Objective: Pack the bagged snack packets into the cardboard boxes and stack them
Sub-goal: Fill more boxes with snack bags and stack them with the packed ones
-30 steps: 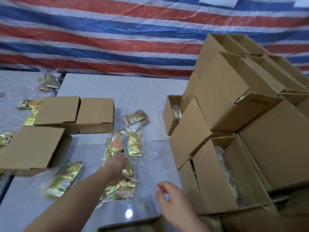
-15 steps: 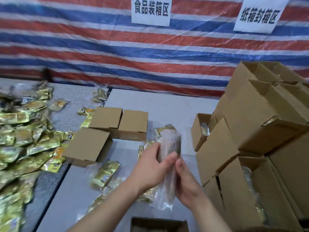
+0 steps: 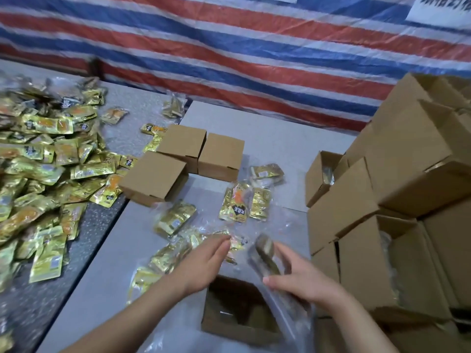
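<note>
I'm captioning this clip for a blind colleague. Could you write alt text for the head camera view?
A person's right hand grips a clear bag of snack packets above an open cardboard box near the table's front edge, while the left hand reaches toward more bagged packets. Loose gold packets are heaped at left and stacked boxes rise at right.

Behind my workspace I see a red, white and blue striped woven tarpaulin (image 3: 229, 47) hanging as a backdrop. A white paper sign (image 3: 438, 10) with dark lettering, too blurred for me to read, hangs on it at the upper right. Below, a pale grey smooth tabletop (image 3: 275, 138) sits just beside a darker speckled grey table surface (image 3: 96, 230) on its left.
</note>
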`<state>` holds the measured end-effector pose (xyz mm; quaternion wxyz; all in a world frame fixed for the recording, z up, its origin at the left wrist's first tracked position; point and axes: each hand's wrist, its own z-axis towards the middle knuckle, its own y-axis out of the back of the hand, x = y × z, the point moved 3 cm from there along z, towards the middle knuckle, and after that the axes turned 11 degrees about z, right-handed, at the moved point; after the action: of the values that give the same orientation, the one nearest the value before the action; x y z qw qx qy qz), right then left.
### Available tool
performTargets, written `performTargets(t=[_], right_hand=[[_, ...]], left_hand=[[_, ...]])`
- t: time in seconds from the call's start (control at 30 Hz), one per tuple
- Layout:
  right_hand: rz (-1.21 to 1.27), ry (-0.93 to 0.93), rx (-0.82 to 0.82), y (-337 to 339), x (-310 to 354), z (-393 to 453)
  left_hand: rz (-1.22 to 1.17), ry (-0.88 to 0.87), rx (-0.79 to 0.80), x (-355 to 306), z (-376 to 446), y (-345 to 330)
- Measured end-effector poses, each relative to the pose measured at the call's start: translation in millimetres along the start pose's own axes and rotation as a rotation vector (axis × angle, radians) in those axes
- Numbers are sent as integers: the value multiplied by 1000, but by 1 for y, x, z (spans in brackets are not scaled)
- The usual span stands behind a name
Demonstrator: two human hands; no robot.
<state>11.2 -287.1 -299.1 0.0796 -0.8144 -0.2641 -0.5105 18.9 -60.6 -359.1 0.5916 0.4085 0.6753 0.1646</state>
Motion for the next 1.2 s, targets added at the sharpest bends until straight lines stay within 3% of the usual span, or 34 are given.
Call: performTargets(t=[0.1, 0.2, 0.37, 0.57, 0.7, 0.83, 1.0, 1.13, 1.2], right_hand=[[-344, -93, 136, -21, -19, 6], [-618, -217, 334, -48, -36, 23], [-722, -362, 474, -69, -61, 54], [-770, -314, 363, -88, -101, 61], [-473, -275, 265, -95, -112, 54], [-605, -216, 195, -83, -110, 48], [-598, -488, 276, -104, -132, 56], [-515, -522, 237, -112, -128, 58], [-497, -509, 236, -105, -116, 52]], left_hand=[[152, 89, 165, 47, -20, -48], [115, 145, 169, 59, -29, -71], [84, 78, 139, 58, -28, -71], [51, 37, 121, 62, -24, -73], [85, 15, 103, 64, -25, -79], [77, 10, 93, 61, -28, -77], [59, 34, 108, 58, -31, -76], [31, 117, 132, 63, -32, -76], [-29, 203, 34, 73, -35, -70]])
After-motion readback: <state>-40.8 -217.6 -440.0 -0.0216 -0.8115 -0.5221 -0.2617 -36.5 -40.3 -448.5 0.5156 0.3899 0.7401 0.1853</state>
